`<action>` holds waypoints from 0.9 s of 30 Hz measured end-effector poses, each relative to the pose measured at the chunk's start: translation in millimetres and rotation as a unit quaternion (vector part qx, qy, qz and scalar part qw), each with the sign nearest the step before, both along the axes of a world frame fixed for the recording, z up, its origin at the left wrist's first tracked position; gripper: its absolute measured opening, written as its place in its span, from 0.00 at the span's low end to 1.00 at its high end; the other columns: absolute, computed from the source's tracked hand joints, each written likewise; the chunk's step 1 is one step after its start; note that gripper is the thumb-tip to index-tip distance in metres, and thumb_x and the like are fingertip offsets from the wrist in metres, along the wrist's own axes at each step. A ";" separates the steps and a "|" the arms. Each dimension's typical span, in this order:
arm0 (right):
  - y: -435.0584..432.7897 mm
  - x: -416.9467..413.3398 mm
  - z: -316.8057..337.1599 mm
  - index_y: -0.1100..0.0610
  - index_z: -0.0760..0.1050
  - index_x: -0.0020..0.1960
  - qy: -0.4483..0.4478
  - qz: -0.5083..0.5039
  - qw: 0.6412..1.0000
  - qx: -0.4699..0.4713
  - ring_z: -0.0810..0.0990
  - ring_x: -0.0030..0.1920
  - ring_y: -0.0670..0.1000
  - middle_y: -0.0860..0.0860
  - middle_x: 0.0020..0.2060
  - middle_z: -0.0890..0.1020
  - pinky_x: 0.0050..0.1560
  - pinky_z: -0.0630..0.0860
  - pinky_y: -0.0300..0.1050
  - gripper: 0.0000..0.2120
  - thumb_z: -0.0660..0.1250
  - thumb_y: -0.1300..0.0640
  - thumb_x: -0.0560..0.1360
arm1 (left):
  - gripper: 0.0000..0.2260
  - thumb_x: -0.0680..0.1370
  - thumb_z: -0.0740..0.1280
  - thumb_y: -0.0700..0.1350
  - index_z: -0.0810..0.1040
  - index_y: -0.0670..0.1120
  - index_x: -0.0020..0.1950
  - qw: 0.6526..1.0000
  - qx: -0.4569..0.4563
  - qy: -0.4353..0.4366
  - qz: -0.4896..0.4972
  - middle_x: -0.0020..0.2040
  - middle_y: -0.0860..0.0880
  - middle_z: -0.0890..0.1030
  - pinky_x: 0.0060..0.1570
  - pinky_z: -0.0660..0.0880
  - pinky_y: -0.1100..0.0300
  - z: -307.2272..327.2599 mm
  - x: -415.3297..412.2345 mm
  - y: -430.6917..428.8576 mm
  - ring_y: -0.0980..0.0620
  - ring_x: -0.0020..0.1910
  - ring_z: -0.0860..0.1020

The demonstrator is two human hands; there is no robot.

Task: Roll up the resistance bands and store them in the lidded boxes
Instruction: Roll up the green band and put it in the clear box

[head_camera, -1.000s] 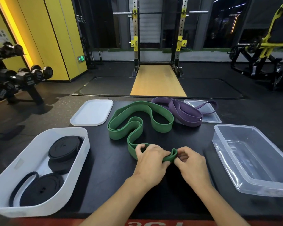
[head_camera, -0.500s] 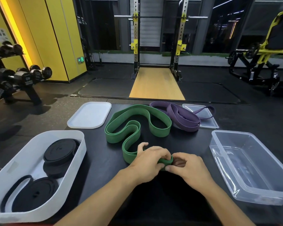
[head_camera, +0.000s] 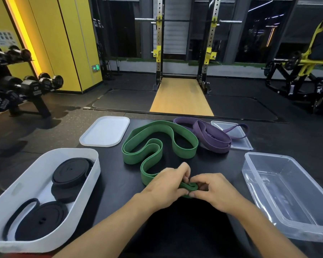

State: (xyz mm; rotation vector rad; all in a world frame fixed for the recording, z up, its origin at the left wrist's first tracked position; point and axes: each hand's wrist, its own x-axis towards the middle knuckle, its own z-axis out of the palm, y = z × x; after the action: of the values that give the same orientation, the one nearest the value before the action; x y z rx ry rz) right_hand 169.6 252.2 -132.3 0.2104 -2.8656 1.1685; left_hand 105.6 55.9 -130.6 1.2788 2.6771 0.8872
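Note:
A green resistance band snakes across the black table. Its near end is curled into a small tight roll between my hands. My left hand pinches that roll from the left, and my right hand pinches it from the right with thumb and fingers. A purple band lies loose behind, partly over a clear lid. The white box at the left holds rolled black bands. At the right stands a clear box with nothing in it.
A white lid lies at the table's far left. A dumbbell rack stands on the floor to the left, a squat rack straight behind, and a yellow machine at the right.
The green band's near end has gone from a simple fold to a small tight curl. Both hands have closed in around it and stayed in the same spot on the table.

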 end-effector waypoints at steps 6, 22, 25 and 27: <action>-2.7 6.8 0.9 0.36 0.80 0.54 0.001 0.014 1.000 -0.016 0.85 0.48 0.43 0.38 0.47 0.86 0.54 0.79 0.41 0.18 0.77 0.59 0.75 | 0.16 0.78 0.72 0.49 0.67 0.53 0.60 0.997 -0.041 0.068 -0.011 0.54 0.55 0.81 0.69 0.60 0.63 -0.6 1.7 -1.8 0.53 0.57 0.73; -18.9 -13.9 21.1 0.45 0.76 0.49 -0.031 0.007 0.950 0.309 0.75 0.36 0.48 0.46 0.32 0.77 0.36 0.71 0.43 0.24 0.69 0.26 0.69 | 0.15 0.76 0.70 0.41 0.67 0.51 0.57 0.998 -0.023 0.057 0.001 0.48 0.50 0.82 0.52 0.59 0.77 -1.6 3.5 -6.1 0.47 0.53 0.73; -8.8 -16.1 13.7 0.44 0.75 0.49 -0.031 0.052 0.968 0.245 0.77 0.35 0.47 0.44 0.32 0.80 0.40 0.75 0.46 0.18 0.70 0.31 0.72 | 0.15 0.77 0.71 0.45 0.65 0.52 0.55 0.998 -0.012 0.054 -0.003 0.47 0.49 0.80 0.49 0.61 0.68 -2.6 4.7 -9.3 0.48 0.54 0.72; -6.3 -14.7 10.3 0.43 0.75 0.50 -0.037 0.088 0.969 0.229 0.77 0.37 0.46 0.41 0.36 0.82 0.42 0.77 0.45 0.15 0.70 0.35 0.73 | 0.15 0.77 0.72 0.45 0.66 0.49 0.54 0.998 -0.004 0.062 -0.014 0.46 0.50 0.80 0.56 0.59 0.74 -2.1 7.6 -10.5 0.49 0.52 0.74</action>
State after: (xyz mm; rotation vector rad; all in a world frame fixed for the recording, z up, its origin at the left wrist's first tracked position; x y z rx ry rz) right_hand 154.9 245.9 -121.9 0.4517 -3.1965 0.5156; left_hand 113.2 45.4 -132.7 1.4106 2.7444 0.8198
